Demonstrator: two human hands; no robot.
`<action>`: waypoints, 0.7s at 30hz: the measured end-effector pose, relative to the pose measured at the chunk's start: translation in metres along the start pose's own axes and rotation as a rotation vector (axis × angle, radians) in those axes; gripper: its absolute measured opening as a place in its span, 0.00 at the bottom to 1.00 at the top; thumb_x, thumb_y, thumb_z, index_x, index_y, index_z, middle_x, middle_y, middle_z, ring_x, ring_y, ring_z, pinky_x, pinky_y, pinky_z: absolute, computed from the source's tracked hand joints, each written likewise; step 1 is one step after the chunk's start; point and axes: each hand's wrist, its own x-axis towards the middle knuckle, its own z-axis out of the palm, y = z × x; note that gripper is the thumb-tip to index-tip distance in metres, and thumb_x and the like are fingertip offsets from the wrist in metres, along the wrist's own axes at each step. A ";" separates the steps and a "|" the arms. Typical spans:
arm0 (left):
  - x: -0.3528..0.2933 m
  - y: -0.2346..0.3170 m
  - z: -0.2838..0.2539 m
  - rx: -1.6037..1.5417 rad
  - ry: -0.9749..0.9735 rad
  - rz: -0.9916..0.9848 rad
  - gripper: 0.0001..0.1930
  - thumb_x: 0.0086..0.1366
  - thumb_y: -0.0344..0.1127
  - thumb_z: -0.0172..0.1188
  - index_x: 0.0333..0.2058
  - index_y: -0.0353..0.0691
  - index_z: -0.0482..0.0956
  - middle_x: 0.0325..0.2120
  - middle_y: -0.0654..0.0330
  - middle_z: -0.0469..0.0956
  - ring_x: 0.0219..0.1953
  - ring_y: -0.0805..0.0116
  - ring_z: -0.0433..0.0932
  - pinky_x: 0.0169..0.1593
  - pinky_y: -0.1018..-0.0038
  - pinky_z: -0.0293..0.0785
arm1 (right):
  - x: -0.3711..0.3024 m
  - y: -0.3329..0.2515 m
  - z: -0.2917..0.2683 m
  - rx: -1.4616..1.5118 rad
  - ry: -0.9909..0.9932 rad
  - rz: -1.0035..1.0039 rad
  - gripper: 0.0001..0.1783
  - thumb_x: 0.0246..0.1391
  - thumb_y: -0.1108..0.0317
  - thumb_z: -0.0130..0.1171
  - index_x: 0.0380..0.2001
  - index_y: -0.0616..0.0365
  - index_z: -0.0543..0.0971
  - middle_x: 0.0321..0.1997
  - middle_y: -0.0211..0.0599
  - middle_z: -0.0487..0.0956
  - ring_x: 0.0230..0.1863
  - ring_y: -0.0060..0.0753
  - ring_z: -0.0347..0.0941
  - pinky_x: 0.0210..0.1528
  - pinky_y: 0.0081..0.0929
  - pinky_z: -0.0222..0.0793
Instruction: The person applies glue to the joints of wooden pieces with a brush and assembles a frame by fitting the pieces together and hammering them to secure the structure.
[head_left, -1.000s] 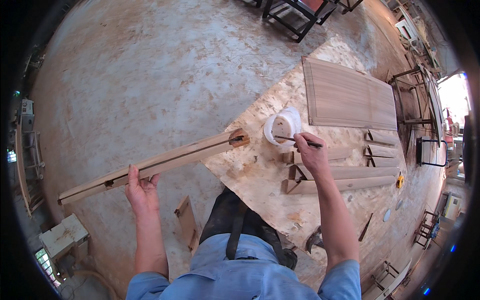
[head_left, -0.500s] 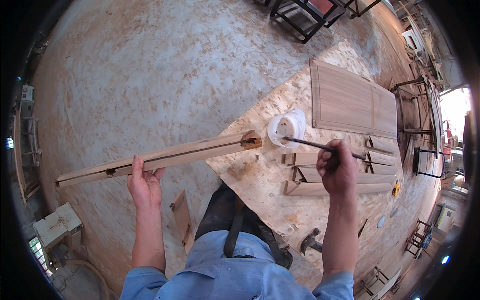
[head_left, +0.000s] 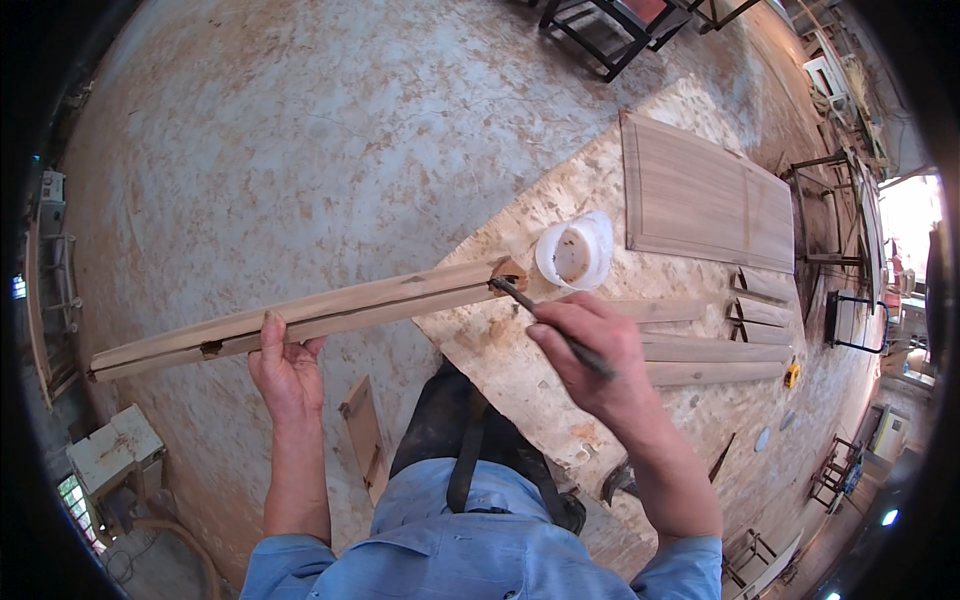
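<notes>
My left hand (head_left: 287, 375) grips a long grooved wooden rail (head_left: 380, 312) from below, near its left part. The rail slants up to the right, its far end over the work board (head_left: 500, 375). A dark thin stick (head_left: 560, 332) is held in my right hand (head_left: 595, 350), with its tip at the notched joint on the rail's right end. Whether the stick's tip is a brush or plain cannot be made out. Just right of that end stands a white plastic tub (head_left: 575, 252) with a little pale stuff inside. My right hand partly covers several wooden strips (head_left: 715, 348).
A flat framed wood panel (head_left: 705, 195) lies at the board's far right. A hammer (head_left: 618, 482) sits at the near edge, partly behind my right forearm. A yellow tape measure (head_left: 792, 376) is on the right. A loose wood piece (head_left: 364, 435) rests on the floor.
My right hand has moved left and down, bringing the stick's tip from the white tub to the rail's notched end. The rail has shifted slightly, its left end lower and further left.
</notes>
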 end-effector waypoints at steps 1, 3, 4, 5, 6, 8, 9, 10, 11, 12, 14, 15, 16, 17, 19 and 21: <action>-0.001 0.001 0.002 0.007 -0.003 0.002 0.14 0.66 0.37 0.57 0.45 0.34 0.70 0.42 0.55 0.74 0.45 0.63 0.78 0.43 0.57 0.84 | -0.002 0.001 0.008 -0.011 0.010 -0.026 0.08 0.51 0.72 0.63 0.35 0.64 0.79 0.31 0.46 0.78 0.29 0.46 0.75 0.32 0.34 0.72; -0.004 0.003 0.005 0.021 -0.004 0.016 0.14 0.66 0.37 0.57 0.45 0.35 0.70 0.41 0.56 0.75 0.44 0.63 0.78 0.42 0.59 0.84 | -0.008 0.004 0.021 0.050 0.057 -0.002 0.09 0.52 0.74 0.62 0.37 0.64 0.79 0.33 0.46 0.78 0.31 0.45 0.76 0.33 0.32 0.73; -0.005 0.003 0.007 0.027 0.002 0.041 0.14 0.65 0.37 0.58 0.44 0.35 0.71 0.40 0.57 0.75 0.43 0.64 0.78 0.40 0.61 0.83 | -0.011 0.009 0.024 0.086 0.064 0.005 0.09 0.53 0.74 0.61 0.38 0.65 0.78 0.33 0.46 0.78 0.32 0.42 0.77 0.34 0.30 0.73; -0.005 0.004 0.009 0.033 0.007 0.066 0.14 0.65 0.38 0.59 0.43 0.35 0.71 0.40 0.58 0.75 0.42 0.66 0.78 0.39 0.64 0.83 | -0.015 0.014 0.025 0.121 0.073 0.012 0.09 0.53 0.75 0.60 0.38 0.66 0.78 0.34 0.45 0.79 0.33 0.40 0.77 0.34 0.29 0.73; -0.005 0.004 0.010 0.040 0.011 0.090 0.15 0.64 0.39 0.60 0.43 0.35 0.71 0.39 0.58 0.75 0.40 0.67 0.78 0.37 0.66 0.82 | -0.018 0.019 0.027 0.157 0.082 0.020 0.09 0.54 0.75 0.59 0.39 0.66 0.78 0.34 0.45 0.79 0.33 0.37 0.78 0.35 0.28 0.73; -0.002 0.007 0.003 0.034 -0.016 0.087 0.15 0.64 0.39 0.60 0.43 0.35 0.71 0.39 0.59 0.75 0.41 0.66 0.78 0.39 0.64 0.82 | -0.027 0.027 0.032 0.406 0.166 0.243 0.09 0.56 0.76 0.56 0.39 0.67 0.78 0.35 0.43 0.79 0.34 0.33 0.77 0.36 0.25 0.74; 0.000 0.008 0.000 0.032 -0.029 0.084 0.15 0.64 0.39 0.60 0.43 0.35 0.71 0.39 0.59 0.75 0.41 0.66 0.78 0.40 0.63 0.81 | -0.029 0.028 0.034 0.530 0.207 0.357 0.08 0.56 0.76 0.55 0.39 0.68 0.78 0.35 0.43 0.79 0.35 0.30 0.77 0.36 0.24 0.74; 0.002 0.007 -0.003 0.027 -0.036 0.097 0.15 0.64 0.38 0.60 0.43 0.35 0.71 0.39 0.59 0.75 0.41 0.66 0.78 0.40 0.64 0.81 | -0.028 0.025 0.037 0.648 0.277 0.394 0.09 0.58 0.76 0.53 0.39 0.69 0.77 0.37 0.42 0.79 0.34 0.26 0.76 0.37 0.22 0.74; 0.004 0.006 -0.003 0.021 -0.045 0.108 0.14 0.64 0.38 0.60 0.43 0.36 0.71 0.39 0.59 0.75 0.41 0.66 0.78 0.40 0.64 0.80 | -0.029 0.024 0.038 0.602 0.255 0.345 0.09 0.58 0.76 0.53 0.39 0.69 0.77 0.37 0.42 0.79 0.34 0.26 0.76 0.37 0.22 0.74; 0.005 0.005 -0.003 0.014 -0.055 0.118 0.14 0.64 0.38 0.60 0.43 0.36 0.71 0.39 0.60 0.75 0.41 0.66 0.77 0.41 0.65 0.80 | -0.030 0.025 0.040 0.555 0.234 0.297 0.09 0.58 0.76 0.52 0.40 0.69 0.77 0.37 0.42 0.79 0.34 0.26 0.76 0.36 0.22 0.74; 0.004 0.005 0.003 0.027 -0.039 0.154 0.14 0.64 0.37 0.59 0.43 0.37 0.71 0.39 0.60 0.75 0.42 0.67 0.77 0.40 0.66 0.79 | -0.031 0.028 0.039 0.583 0.227 0.289 0.09 0.58 0.77 0.51 0.40 0.68 0.77 0.38 0.42 0.79 0.35 0.26 0.76 0.36 0.23 0.74; 0.003 0.004 0.006 0.034 -0.031 0.173 0.14 0.64 0.37 0.59 0.44 0.37 0.71 0.39 0.60 0.75 0.42 0.67 0.77 0.40 0.67 0.79 | -0.032 0.028 0.035 0.561 0.242 0.308 0.09 0.58 0.77 0.51 0.40 0.68 0.78 0.38 0.41 0.79 0.35 0.26 0.76 0.37 0.23 0.74; 0.007 0.003 0.000 0.036 -0.056 0.173 0.14 0.64 0.37 0.59 0.44 0.36 0.71 0.39 0.59 0.75 0.42 0.66 0.77 0.41 0.66 0.79 | -0.033 0.028 0.028 0.539 0.256 0.326 0.09 0.59 0.77 0.50 0.40 0.68 0.78 0.37 0.41 0.79 0.35 0.26 0.76 0.37 0.24 0.74; 0.013 0.004 -0.011 0.042 -0.079 0.177 0.14 0.65 0.37 0.59 0.44 0.35 0.71 0.40 0.57 0.75 0.42 0.66 0.77 0.42 0.65 0.80 | -0.034 0.028 0.019 0.522 0.268 0.345 0.09 0.59 0.77 0.50 0.40 0.68 0.78 0.37 0.40 0.79 0.35 0.26 0.76 0.37 0.24 0.74; 0.018 0.004 -0.017 0.052 -0.077 0.188 0.14 0.65 0.37 0.58 0.44 0.34 0.71 0.39 0.56 0.76 0.42 0.65 0.77 0.43 0.64 0.80 | -0.038 0.032 0.003 0.566 0.466 0.412 0.10 0.61 0.76 0.47 0.38 0.68 0.78 0.27 0.35 0.78 0.30 0.23 0.74 0.33 0.22 0.72; 0.017 0.010 -0.012 0.061 -0.045 0.194 0.14 0.65 0.36 0.58 0.44 0.34 0.71 0.39 0.56 0.76 0.43 0.66 0.77 0.43 0.65 0.80 | -0.034 0.045 -0.021 0.504 0.548 0.456 0.11 0.61 0.71 0.49 0.35 0.67 0.79 0.23 0.32 0.76 0.25 0.20 0.71 0.27 0.20 0.68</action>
